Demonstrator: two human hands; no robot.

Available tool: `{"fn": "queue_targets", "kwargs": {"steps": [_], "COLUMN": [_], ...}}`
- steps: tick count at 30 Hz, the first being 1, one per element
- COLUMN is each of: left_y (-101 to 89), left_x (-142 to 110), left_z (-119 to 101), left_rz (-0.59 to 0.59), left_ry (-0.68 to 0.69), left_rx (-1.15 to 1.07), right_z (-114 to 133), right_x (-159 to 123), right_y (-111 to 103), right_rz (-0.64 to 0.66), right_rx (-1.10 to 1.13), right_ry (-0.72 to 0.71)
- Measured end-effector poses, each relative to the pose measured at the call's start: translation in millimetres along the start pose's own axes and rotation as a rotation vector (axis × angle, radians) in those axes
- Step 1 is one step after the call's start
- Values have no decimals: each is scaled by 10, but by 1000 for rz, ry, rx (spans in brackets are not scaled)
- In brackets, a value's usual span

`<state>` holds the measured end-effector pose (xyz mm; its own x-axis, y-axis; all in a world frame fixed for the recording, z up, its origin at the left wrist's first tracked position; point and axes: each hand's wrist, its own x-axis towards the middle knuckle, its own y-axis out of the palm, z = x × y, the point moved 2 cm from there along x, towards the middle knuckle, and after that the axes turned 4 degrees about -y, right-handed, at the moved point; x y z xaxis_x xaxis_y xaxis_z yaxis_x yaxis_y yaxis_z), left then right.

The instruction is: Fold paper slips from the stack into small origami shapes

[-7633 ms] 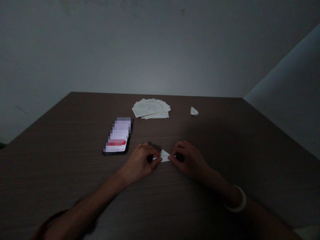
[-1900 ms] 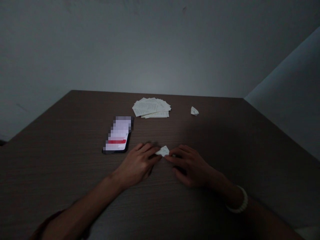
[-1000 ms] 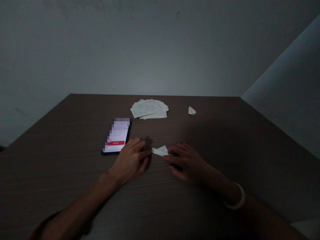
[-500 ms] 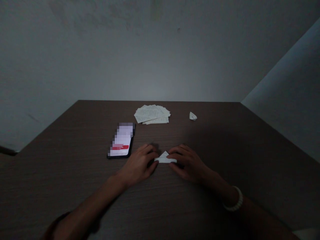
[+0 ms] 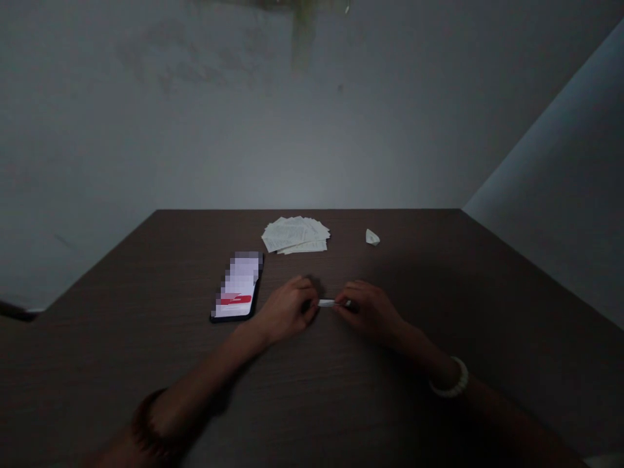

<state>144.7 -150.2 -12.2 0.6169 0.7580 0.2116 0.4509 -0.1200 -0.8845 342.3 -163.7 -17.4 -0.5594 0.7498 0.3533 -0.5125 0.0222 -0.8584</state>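
A small folded piece of white paper [image 5: 326, 303] is pinched between my two hands, just above or on the brown table [image 5: 312, 396]. Its left end sits in the closed fingertips of my left hand [image 5: 295, 304]. My right hand [image 5: 364, 305] grips the other end between thumb and fingers. Only a thin, edge-like strip of the paper shows; the fingers cover the rest. A beaded bracelet circles each wrist.
Left of my hands lies a phone [image 5: 238, 286] with a lit, blurred screen. Toward the back is a fanned stack of printed paper sheets [image 5: 296, 234]. A small folded paper piece [image 5: 372, 237] lies to its right. A wall [image 5: 312, 143] stands behind the table.
The paper's flat face with a pointed top showed before; now just a narrow strip is visible. My hands have come closer together around it. The view has tilted up slightly.
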Motion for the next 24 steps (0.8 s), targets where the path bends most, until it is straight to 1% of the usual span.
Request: {"fn": "queue_targets", "kwargs": {"steps": [4, 6, 9, 11, 14, 18, 21, 24], "left_y": [43, 63, 80, 87, 96, 111, 102, 84], "left_x": [15, -1, -28, -43, -62, -81, -84, -74], "left_z": [45, 64, 80, 87, 98, 104, 92, 77], "left_rz": [-51, -63, -54, -43, -57, -73, -76, -51], "left_ry": [43, 67, 104, 125, 156, 187, 194, 193], "left_rx": [9, 5, 11, 28, 30, 25, 10, -31], "right_z": [-57, -77, -108, -123, -115, -32, 45, 68], "right_x": [21, 7, -24, -42, -62, -73, -70, -66], "right_y": [13, 40, 90, 115, 116, 90, 107, 158], "right_rz": [12, -5, -49, -54, -45, -42, -58, -66], "right_rx": [-38, -54, -97, -118, -106, -98, -96, -110], "right_ry": [-67, -114, -166, -186, -180, -145, -176, -184]}}
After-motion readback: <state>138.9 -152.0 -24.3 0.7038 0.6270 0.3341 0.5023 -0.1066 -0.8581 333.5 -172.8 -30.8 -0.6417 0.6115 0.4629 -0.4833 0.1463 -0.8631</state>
